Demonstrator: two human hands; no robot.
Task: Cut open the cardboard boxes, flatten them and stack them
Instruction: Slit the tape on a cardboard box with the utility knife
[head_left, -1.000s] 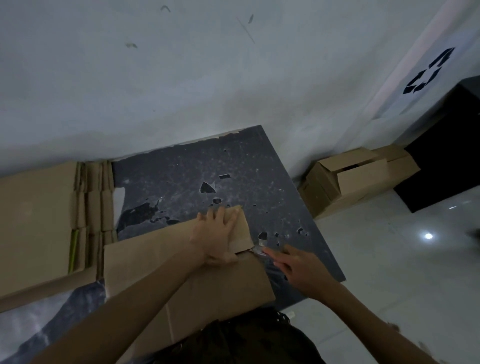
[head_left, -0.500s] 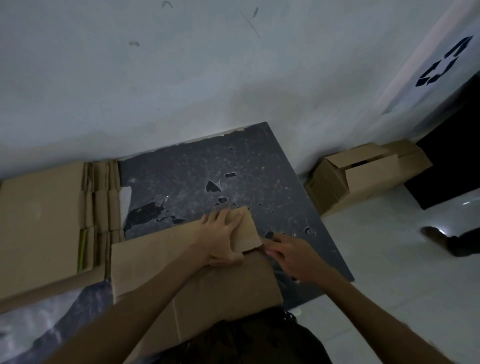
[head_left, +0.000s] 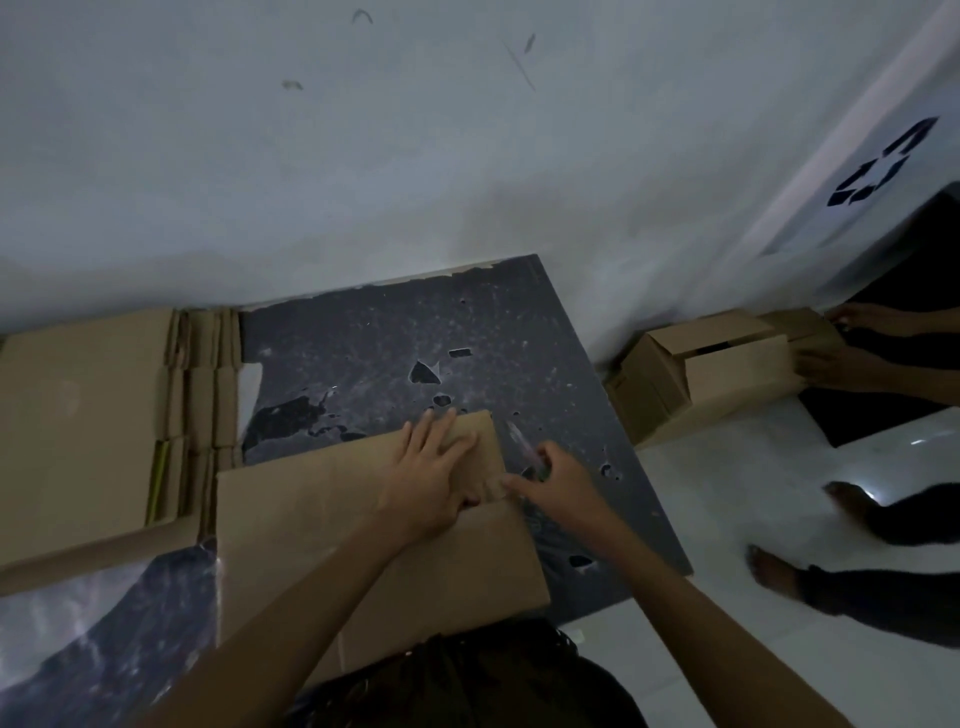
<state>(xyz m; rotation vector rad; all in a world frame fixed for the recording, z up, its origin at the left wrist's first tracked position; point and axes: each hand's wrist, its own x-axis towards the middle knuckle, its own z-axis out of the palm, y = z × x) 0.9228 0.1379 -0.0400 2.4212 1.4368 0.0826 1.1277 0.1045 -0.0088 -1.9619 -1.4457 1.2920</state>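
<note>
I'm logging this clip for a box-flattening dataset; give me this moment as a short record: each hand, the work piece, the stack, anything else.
left hand: pressed flat on the end flap of the cardboard box
right hand: grips a blurred cutter beside that flap
cardboard box: flattened, lying on the dark mat
stack: flattened cardboard, left of the mat
unflattened boxes: right, by the wall, another person's hands on them

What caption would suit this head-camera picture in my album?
Left hand presses a cardboard box flat on a dark mat while the right hand grips a cutter beside its flap.
</note>
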